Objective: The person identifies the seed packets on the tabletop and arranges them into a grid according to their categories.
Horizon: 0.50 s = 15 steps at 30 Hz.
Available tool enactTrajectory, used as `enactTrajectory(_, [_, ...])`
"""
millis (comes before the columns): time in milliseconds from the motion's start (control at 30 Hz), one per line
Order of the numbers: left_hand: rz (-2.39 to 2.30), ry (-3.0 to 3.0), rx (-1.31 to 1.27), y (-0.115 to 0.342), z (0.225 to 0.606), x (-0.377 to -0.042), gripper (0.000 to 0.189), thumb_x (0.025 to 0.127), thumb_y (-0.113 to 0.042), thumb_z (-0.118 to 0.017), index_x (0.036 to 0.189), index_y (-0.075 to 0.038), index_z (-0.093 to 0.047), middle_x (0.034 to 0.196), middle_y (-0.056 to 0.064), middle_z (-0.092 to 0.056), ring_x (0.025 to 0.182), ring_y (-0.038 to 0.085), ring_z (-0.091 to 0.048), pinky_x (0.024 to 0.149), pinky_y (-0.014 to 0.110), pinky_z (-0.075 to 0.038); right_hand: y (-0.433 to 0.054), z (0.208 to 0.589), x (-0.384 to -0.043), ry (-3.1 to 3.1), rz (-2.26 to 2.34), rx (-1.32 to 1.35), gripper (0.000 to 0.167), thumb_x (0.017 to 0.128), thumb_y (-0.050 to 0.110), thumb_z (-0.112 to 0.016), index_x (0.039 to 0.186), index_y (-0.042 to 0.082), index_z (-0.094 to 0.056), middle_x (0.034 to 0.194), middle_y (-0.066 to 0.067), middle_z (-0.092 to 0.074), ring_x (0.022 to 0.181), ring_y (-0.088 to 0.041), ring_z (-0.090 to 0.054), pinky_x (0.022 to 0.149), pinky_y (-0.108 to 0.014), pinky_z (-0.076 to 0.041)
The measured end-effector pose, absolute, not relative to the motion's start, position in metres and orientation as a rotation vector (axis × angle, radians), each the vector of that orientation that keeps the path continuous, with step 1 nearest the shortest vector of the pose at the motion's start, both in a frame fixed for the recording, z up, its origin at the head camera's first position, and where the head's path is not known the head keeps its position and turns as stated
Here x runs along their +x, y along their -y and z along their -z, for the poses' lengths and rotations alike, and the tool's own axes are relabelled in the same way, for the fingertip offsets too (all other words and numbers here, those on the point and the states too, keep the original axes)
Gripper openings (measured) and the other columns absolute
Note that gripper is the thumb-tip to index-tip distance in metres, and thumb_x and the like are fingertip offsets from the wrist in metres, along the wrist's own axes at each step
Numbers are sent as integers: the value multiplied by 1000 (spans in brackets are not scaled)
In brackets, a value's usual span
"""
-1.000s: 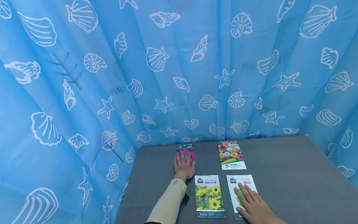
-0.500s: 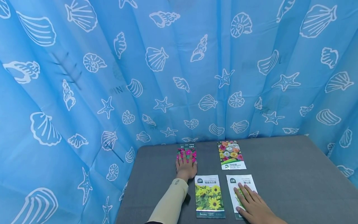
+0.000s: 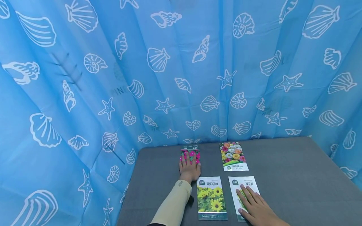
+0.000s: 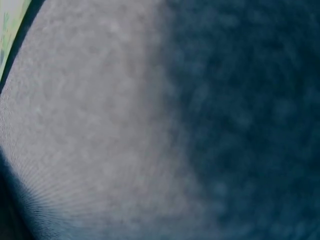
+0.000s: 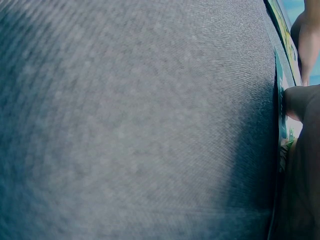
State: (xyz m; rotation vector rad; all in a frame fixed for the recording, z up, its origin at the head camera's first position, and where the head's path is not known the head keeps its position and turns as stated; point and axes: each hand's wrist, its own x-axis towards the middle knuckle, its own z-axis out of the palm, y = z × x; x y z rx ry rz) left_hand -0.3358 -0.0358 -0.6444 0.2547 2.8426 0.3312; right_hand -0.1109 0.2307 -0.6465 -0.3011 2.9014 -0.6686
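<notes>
At the back left of the table lies a seed packet with pink flowers (image 3: 183,154), its printed header upside down to me. My left hand (image 3: 189,169) rests on it with fingers straight and spread. At the front right my right hand (image 3: 255,205) lies flat over a white dandelion-type seed packet (image 3: 246,181), covering most of its picture. Between the hands is a seed packet with yellow sunflowers (image 3: 210,197). Behind, a packet of multicoloured blooms (image 3: 233,155) lies face up. The right wrist view shows the right thumb (image 5: 300,102) at the packet's edge.
A grey cloth covers the table (image 3: 297,175), whose rounded back corners meet a blue curtain (image 3: 181,78) printed with white shells and starfish. The curtain also hangs along the left and right sides. Mostly blurred grey cloth fills the left wrist view.
My left hand has slid slightly to the right, and the pink-flower packet has moved along under it. The right hand and the other packets stay put.
</notes>
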Motion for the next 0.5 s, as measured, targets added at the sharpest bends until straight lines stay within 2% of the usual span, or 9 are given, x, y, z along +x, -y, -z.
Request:
enactTrajectory(33, [-325,-2849,259,35,645,-336,67,113,-56,-25,173,-33,-5,181,11,6,166,39,9,133,62,-2,-231,648,-111,-2906,691,-304,78,104,61,-56,163,12,-42,172,-20,-34,157,-47,-26,127,-74,-6])
enactTrajectory(133, [-298,-2855,267,34,649,-338,67,113,-57,-23,173,-33,-5,181,10,7,166,39,10,133,62,-4,-233,653,-110,-2954,682,-343,76,105,62,-53,163,14,-43,169,-21,-38,156,-47,-29,127,-75,-9])
enactTrajectory(167, [-286,-2853,266,33,650,-338,67,113,-57,-22,173,-33,-4,181,10,8,166,39,11,133,62,-4,-233,654,-110,-2942,708,-334,77,104,62,-54,163,14,-42,169,-21,-38,156,-47,-27,129,-71,-1])
enactTrajectory(200, [-282,-2854,267,33,650,-338,66,113,-57,-22,172,-34,-4,181,10,8,166,39,11,133,62,-5,-233,654,-110,-2942,704,-337,76,105,62,-53,163,14,-42,169,-21,-38,156,-47,-27,129,-71,-1])
enactTrajectory(233, [-290,-2858,271,32,651,-338,66,113,-57,-23,173,-33,-5,181,10,6,166,39,9,133,63,-5,-232,653,-109,-2955,676,-347,76,105,62,-53,163,13,-42,169,-21,-38,156,-48,-29,126,-75,-10])
enactTrajectory(367, [-315,-2847,276,31,651,-338,67,113,-57,-26,173,-33,-7,181,10,6,166,40,10,132,64,-4,-231,649,-109,-2927,681,-326,77,105,60,-55,162,11,-43,171,-21,-36,157,-49,-27,127,-74,-7])
enactTrajectory(400, [-324,-2846,279,30,651,-338,67,113,-57,-27,173,-33,-8,181,10,5,166,40,10,132,64,-4,-231,647,-109,-2930,660,-333,77,105,59,-55,162,10,-44,171,-21,-36,157,-49,-28,124,-77,-14])
enactTrajectory(467, [-322,-2844,282,29,650,-338,67,113,-57,-28,173,-33,-8,181,10,6,166,40,10,132,64,-4,-230,644,-110,-2902,675,-312,77,104,58,-57,162,9,-43,171,-22,-35,157,-50,-27,124,-77,-13])
enactTrajectory(500, [-320,-2846,282,28,650,-338,67,113,-57,-28,173,-33,-8,181,10,5,166,40,10,132,64,-5,-229,642,-110,-2908,643,-306,78,104,59,-57,162,9,-44,171,-21,-35,157,-50,-29,121,-77,-21])
